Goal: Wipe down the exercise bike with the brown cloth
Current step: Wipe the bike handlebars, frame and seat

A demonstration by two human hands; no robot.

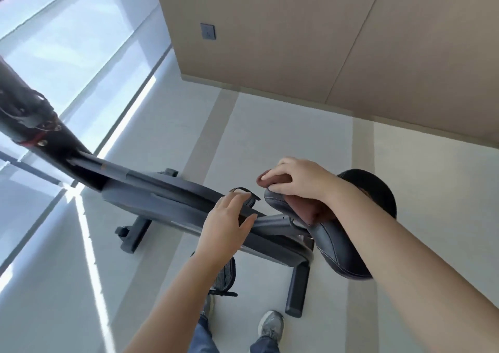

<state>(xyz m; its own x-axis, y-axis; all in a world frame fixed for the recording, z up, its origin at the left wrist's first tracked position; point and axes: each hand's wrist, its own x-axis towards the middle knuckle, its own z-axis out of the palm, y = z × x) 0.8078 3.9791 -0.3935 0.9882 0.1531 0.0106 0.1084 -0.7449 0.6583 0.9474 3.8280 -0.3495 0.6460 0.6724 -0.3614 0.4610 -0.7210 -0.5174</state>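
Observation:
The dark grey exercise bike (167, 198) stretches from the upper left to the lower right of the head view. Its black saddle (334, 242) is at the right. My right hand (294, 179) grips the brown cloth (305, 206) and presses it on the saddle's narrow front end. My left hand (224, 223) hovers with relaxed, straight fingers over the bike's frame just left of the saddle, holding nothing; whether it touches the frame is unclear. A pedal (225, 274) shows under my left forearm.
The bike's rear foot bar (297, 288) and front foot bar (133, 235) rest on a pale floor. My shoes (270, 323) stand close to the rear bar. A window wall runs along the left, and a beige panelled wall (297, 42) with a socket stands behind.

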